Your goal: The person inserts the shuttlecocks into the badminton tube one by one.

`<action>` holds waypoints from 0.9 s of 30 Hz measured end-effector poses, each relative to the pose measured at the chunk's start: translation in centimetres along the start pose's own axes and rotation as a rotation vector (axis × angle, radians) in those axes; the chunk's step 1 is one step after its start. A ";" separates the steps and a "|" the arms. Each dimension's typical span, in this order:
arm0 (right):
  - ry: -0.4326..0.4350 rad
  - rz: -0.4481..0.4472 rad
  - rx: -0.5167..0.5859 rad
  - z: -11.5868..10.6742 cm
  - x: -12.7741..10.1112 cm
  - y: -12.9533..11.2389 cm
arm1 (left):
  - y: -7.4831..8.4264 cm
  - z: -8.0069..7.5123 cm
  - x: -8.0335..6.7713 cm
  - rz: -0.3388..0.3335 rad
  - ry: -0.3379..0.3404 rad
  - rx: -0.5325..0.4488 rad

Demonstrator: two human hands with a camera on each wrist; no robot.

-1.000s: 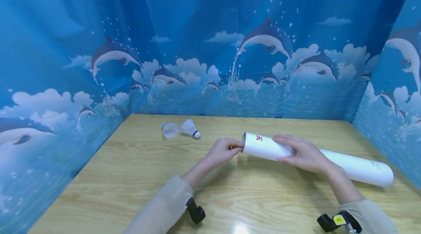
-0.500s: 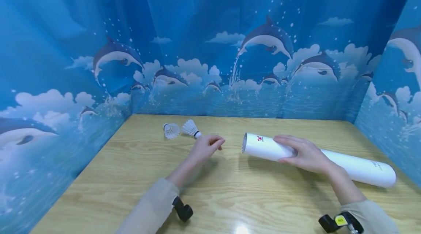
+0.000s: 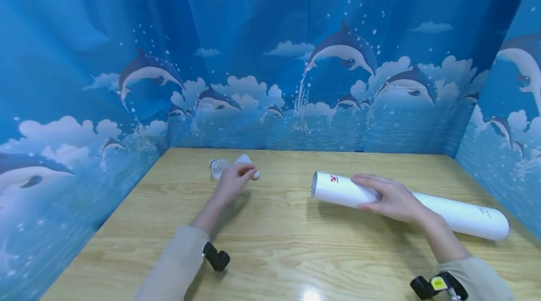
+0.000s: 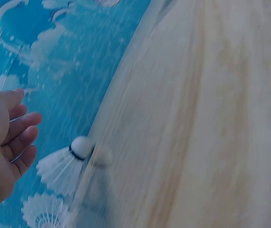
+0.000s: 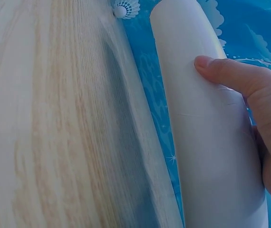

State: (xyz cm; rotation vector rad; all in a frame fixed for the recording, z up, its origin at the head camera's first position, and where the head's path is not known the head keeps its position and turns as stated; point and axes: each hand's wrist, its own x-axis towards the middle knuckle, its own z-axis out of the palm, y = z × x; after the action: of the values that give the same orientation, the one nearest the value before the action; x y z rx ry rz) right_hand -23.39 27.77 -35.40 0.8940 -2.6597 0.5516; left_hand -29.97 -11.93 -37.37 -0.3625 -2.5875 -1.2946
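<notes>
A long white shuttlecock tube lies slanted, its near-left end raised off the table with a red mark by the rim. My right hand grips it around the middle; in the right wrist view the thumb lies across the tube. My left hand hovers by two white shuttlecocks at the back left. In the left wrist view its loosely bent fingers hold nothing and stand apart from the nearer shuttlecock. The other shuttlecock lies to the left, its feathered skirt partly behind my hand.
The wooden table meets a blue dolphin-print curtain along its back, left and right sides. A black wrist camera sits on the left sleeve and another on the right.
My left hand has withdrawn from the tube's end and travelled left to the shuttlecocks. The right hand and the tube have stayed almost where they were.
</notes>
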 end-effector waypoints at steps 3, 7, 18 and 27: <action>0.004 -0.004 -0.003 0.0 -0.1 0.1 | -0.5 -0.8 0.5 -0.026 0.034 0.037; 0.010 -0.014 -0.011 0.0 0.0 0.2 | -1.1 -1.6 1.2 -0.053 0.095 0.086; 0.046 -0.055 -0.028 -0.1 0.2 0.4 | -3.2 -2.3 3.2 -0.156 0.063 0.145; 0.032 -0.032 -0.026 0.1 0.3 0.4 | -3.5 -1.2 3.9 -0.215 0.002 0.180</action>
State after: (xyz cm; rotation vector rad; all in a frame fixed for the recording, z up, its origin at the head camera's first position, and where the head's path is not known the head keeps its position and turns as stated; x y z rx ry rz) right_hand -23.87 27.92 -35.46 0.9106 -2.6128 0.5180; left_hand -34.63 -14.48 -38.15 -0.0510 -2.7749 -1.1094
